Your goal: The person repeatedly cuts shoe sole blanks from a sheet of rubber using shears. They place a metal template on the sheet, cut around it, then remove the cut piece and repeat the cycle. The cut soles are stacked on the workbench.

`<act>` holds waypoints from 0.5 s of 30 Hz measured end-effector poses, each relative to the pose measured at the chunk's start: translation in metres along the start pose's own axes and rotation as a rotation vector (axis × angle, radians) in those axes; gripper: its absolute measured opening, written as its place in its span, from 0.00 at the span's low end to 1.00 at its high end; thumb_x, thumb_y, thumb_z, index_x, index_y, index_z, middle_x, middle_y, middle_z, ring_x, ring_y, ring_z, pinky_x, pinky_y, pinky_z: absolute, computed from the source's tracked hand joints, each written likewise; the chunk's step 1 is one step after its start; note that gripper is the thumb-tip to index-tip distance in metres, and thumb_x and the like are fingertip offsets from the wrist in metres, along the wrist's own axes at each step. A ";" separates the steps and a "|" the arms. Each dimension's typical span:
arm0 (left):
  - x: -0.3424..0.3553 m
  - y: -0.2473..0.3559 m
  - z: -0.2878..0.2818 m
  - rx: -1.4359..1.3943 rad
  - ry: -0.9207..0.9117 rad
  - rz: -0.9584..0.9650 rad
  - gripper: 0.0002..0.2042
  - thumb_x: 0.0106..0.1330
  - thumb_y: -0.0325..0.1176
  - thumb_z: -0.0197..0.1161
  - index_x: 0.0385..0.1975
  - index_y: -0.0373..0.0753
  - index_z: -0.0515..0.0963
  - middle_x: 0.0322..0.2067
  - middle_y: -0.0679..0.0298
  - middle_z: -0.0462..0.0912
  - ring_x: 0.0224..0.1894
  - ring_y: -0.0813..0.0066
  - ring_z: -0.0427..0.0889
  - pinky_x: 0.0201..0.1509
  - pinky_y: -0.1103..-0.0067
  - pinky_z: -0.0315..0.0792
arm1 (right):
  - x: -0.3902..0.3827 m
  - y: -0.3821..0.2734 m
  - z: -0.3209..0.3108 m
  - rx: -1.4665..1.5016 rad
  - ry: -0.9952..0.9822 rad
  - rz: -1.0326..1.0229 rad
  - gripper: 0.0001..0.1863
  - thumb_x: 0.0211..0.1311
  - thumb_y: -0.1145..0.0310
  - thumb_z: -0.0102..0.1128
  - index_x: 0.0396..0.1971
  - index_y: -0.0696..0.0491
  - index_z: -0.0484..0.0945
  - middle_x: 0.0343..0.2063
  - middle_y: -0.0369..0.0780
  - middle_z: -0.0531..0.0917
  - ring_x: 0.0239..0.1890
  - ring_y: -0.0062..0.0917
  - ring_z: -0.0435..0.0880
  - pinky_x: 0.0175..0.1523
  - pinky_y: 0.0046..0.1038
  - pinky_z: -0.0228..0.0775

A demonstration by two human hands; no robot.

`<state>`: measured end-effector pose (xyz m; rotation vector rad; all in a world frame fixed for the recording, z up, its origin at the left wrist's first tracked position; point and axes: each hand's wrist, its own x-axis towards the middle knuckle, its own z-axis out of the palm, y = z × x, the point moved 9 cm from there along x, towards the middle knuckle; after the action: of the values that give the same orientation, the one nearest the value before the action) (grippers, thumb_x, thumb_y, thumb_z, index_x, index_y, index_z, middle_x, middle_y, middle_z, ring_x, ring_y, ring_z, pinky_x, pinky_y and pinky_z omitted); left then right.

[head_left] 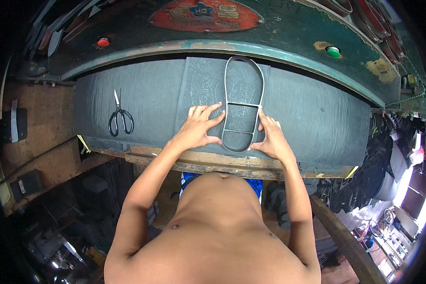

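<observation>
A metal sole-shaped cutting die with two crossbars lies on a dark grey sheet printed with faint patterns. My left hand is open at the die's left side, fingers spread, with fingertips and thumb touching or nearly touching its edge. Along the opposite side, my right hand is open, thumb near the rounded lower end and fingertips at the edge higher up. Black-handled scissors lie to the left on the grey work surface.
A green machine beam spans the far side, carrying a red button and a green button. A wooden board stands at left. The table's worn front edge is before my bare torso. Dark piled material is at right.
</observation>
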<state>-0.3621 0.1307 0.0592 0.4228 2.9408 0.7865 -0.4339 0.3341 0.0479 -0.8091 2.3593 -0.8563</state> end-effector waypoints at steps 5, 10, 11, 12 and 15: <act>0.001 0.000 -0.008 -0.058 -0.057 0.005 0.39 0.52 0.41 0.78 0.67 0.44 0.74 0.73 0.56 0.64 0.67 0.54 0.67 0.73 0.61 0.58 | 0.000 -0.004 -0.006 0.052 -0.058 0.023 0.68 0.35 0.60 0.87 0.78 0.57 0.53 0.41 0.43 0.79 0.50 0.36 0.77 0.62 0.39 0.65; -0.002 -0.036 -0.074 -0.275 0.216 -0.085 0.27 0.65 0.33 0.69 0.65 0.38 0.76 0.63 0.49 0.77 0.67 0.52 0.74 0.72 0.63 0.66 | 0.004 -0.030 -0.090 -0.031 0.200 -0.146 0.37 0.55 0.61 0.76 0.66 0.53 0.74 0.50 0.46 0.81 0.56 0.42 0.79 0.65 0.42 0.69; -0.007 -0.047 -0.103 -0.190 0.362 -0.089 0.24 0.65 0.32 0.68 0.62 0.36 0.78 0.60 0.51 0.79 0.66 0.53 0.76 0.73 0.63 0.65 | 0.002 -0.037 -0.122 -0.069 0.356 -0.167 0.36 0.55 0.62 0.77 0.64 0.55 0.76 0.54 0.46 0.81 0.60 0.40 0.79 0.69 0.39 0.66; -0.018 -0.060 -0.134 -0.151 0.539 -0.133 0.20 0.69 0.32 0.65 0.60 0.36 0.79 0.58 0.53 0.81 0.64 0.55 0.77 0.72 0.65 0.65 | -0.004 -0.051 -0.158 -0.090 0.567 -0.276 0.32 0.56 0.63 0.76 0.62 0.54 0.78 0.59 0.46 0.80 0.64 0.40 0.77 0.71 0.40 0.65; -0.053 -0.103 -0.223 -0.136 0.992 -0.225 0.16 0.79 0.32 0.51 0.58 0.34 0.79 0.57 0.55 0.82 0.63 0.63 0.78 0.69 0.68 0.67 | -0.025 -0.086 -0.244 -0.357 1.110 -0.416 0.31 0.59 0.62 0.75 0.62 0.50 0.79 0.66 0.47 0.74 0.70 0.41 0.70 0.72 0.40 0.64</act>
<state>-0.3672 -0.0768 0.2012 -0.4557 3.6206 1.4801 -0.5363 0.3940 0.2787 -1.2001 3.4451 -1.3059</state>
